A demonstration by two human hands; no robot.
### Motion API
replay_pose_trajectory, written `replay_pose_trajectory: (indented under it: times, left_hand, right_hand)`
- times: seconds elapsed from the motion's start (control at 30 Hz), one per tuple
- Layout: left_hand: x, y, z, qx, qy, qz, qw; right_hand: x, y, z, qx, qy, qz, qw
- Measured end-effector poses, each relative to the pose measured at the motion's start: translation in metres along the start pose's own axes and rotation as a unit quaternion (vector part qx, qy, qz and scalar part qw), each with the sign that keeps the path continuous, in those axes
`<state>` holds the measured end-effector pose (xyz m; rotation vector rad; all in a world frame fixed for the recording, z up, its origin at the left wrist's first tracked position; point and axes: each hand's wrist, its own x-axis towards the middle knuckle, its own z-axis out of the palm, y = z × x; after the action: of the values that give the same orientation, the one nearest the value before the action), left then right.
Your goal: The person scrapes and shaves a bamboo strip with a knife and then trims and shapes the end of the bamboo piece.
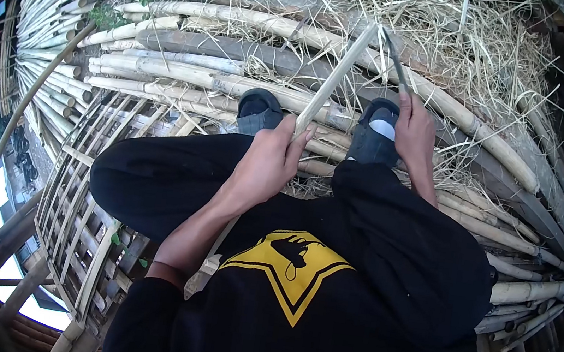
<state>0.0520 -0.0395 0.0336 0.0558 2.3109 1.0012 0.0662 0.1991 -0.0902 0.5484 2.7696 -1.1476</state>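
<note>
My left hand (266, 160) is closed around a long, pale bamboo strip (337, 80), which slants up and away toward the shavings. Its lower end passes under my forearm. In my right hand (417, 131) is the handle of a knife (397, 64), its dark, narrow blade pointing away from me. The blade's tip is close to the strip's far end; whether they touch I cannot tell. Thin slivers hang near that meeting point. Both hands are above my sandalled feet, the left sandal (259, 110) and the right sandal (375, 135).
Bamboo poles (229, 87) lie crosswise under my feet. Curly bamboo shavings (448, 52) cover the far ground. At the left are a woven bamboo lattice (83, 200), a curved pole (19, 113) and a stack of cut poles (53, 75). More poles (530, 291) lie at the right.
</note>
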Motion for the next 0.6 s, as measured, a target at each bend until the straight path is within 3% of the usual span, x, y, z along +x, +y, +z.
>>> replay_pose_trajectory:
  times: [0.03, 0.1, 0.2, 0.27, 0.33, 0.4, 0.47, 0.53, 0.6]
  left_hand:
    - [-0.005, 0.004, -0.006, 0.009, -0.036, 0.0, 0.999]
    - [0.003, 0.007, -0.009, -0.003, -0.044, -0.012, 0.999]
    - [0.012, 0.006, -0.005, -0.005, -0.047, -0.013, 0.999]
    - [0.011, 0.006, -0.005, -0.074, -0.048, -0.013, 0.996]
    - [0.013, 0.0, -0.006, -0.065, -0.047, -0.016, 0.997]
    - [0.016, -0.004, -0.004, -0.06, -0.043, -0.022, 0.997]
    - [0.017, 0.001, -0.008, -0.042, -0.053, -0.041, 0.997]
    - [0.02, 0.0, -0.006, -0.026, -0.06, -0.057, 0.996]
    - [0.02, -0.009, 0.0, -0.025, -0.035, 0.001, 0.999]
  right_hand:
    - [0.004, 0.012, -0.007, 0.002, 0.002, -0.002, 1.0]
    - [0.003, 0.02, -0.017, 0.153, -0.019, 0.093, 0.984]
    - [-0.001, -0.004, -0.019, 0.237, -0.082, 0.058, 0.966]
    - [0.001, -0.026, -0.022, 0.221, -0.112, 0.01, 0.969]
    - [0.002, -0.042, -0.019, 0.192, -0.165, -0.098, 0.962]
    - [0.003, -0.045, -0.015, 0.179, -0.211, -0.105, 0.955]
    - [-0.002, -0.047, -0.013, 0.255, -0.285, -0.041, 0.923]
    - [0.001, -0.049, -0.016, 0.259, -0.292, -0.032, 0.92]
    - [0.006, -0.05, -0.022, 0.232, -0.295, -0.046, 0.926]
